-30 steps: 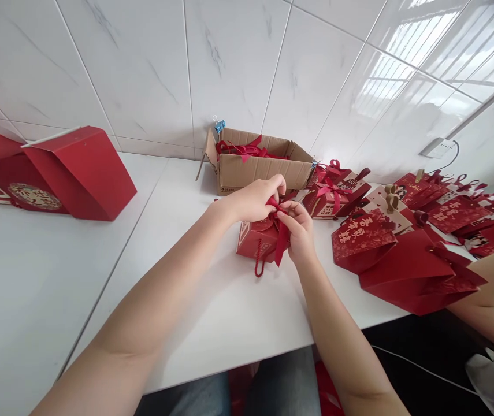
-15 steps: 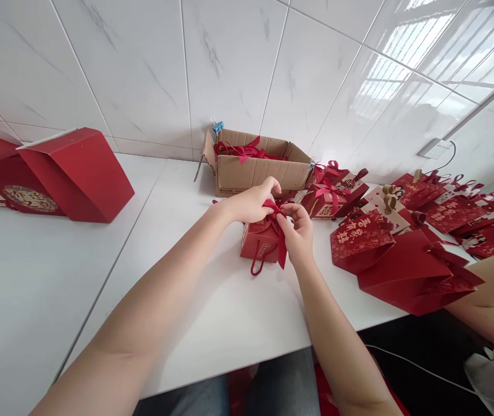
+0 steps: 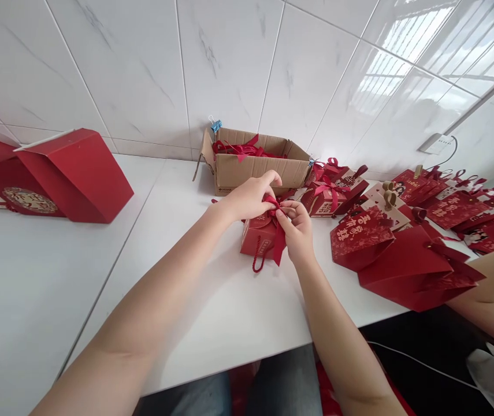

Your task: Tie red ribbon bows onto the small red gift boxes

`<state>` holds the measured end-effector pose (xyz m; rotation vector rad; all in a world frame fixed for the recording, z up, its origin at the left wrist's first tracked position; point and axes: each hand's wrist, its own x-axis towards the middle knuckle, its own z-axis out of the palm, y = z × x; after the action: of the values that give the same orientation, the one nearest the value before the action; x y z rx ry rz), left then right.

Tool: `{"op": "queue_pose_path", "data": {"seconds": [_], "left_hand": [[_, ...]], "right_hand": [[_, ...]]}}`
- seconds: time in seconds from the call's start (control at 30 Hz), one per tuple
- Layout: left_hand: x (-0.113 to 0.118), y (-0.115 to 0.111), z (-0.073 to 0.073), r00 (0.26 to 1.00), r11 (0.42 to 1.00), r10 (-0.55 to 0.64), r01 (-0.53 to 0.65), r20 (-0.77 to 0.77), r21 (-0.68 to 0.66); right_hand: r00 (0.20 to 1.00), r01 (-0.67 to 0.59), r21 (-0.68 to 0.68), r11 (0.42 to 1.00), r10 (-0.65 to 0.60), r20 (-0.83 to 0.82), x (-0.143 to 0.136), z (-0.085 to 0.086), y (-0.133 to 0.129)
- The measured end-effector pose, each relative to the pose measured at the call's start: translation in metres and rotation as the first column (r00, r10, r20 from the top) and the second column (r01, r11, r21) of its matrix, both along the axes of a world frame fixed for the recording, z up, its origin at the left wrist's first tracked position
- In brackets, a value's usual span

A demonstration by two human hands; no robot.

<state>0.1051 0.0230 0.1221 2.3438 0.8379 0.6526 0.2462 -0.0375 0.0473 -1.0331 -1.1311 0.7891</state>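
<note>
Our left hand (image 3: 253, 199) and right hand (image 3: 299, 231) pinch the ribbon (image 3: 279, 245) atop the box (image 3: 252, 238); it looks soft, best gripped low down.

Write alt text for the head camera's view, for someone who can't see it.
A person's left fingers and right fingers hold a red ribbon atop a red box on a white table. Behind it stands a carton of ribbons; more red boxes sit to both sides.
</note>
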Motion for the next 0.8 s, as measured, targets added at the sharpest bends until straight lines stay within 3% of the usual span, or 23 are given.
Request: {"op": "queue_pose_path", "data": {"seconds": [0.17,0.23,0.33,0.5,0.63,0.73,0.8], "left_hand": [[-0.01,0.0,0.011,0.953,0.958,0.257,-0.229,-0.159,0.174],[-0.017,-0.002,0.019,0.927,0.974,0.226,-0.213,-0.3,0.078],[-0.019,-0.005,0.025,0.913,0.989,0.062,-0.11,-0.404,-0.095],[-0.011,-0.004,0.018,0.927,0.996,0.058,-0.076,-0.37,-0.034],[-0.018,0.006,0.015,0.926,0.995,0.09,-0.101,-0.366,-0.011],[-0.027,0.012,0.017,0.904,0.992,0.115,-0.125,-0.411,0.003],[-0.031,0.014,0.018,0.893,0.991,0.116,-0.131,-0.435,-0.003]], "right_hand": [[0.995,0.102,-0.001,0.995,-0.102,0.0,-0.007,0.0,-0.001],[0.993,0.116,0.008,0.993,-0.116,0.018,-0.008,0.001,-0.002],[0.993,0.116,0.004,0.993,-0.116,0.026,-0.01,0.001,-0.004],[0.997,0.078,-0.007,0.997,-0.078,-0.006,-0.018,0.001,-0.007],[0.999,-0.035,0.03,0.999,0.035,-0.004,-0.029,0.001,-0.014],[0.99,-0.101,0.064,0.993,0.094,0.101,-0.038,0.002,-0.022],[0.972,-0.081,0.084,0.993,0.06,0.227,-0.04,0.004,-0.026]]}}
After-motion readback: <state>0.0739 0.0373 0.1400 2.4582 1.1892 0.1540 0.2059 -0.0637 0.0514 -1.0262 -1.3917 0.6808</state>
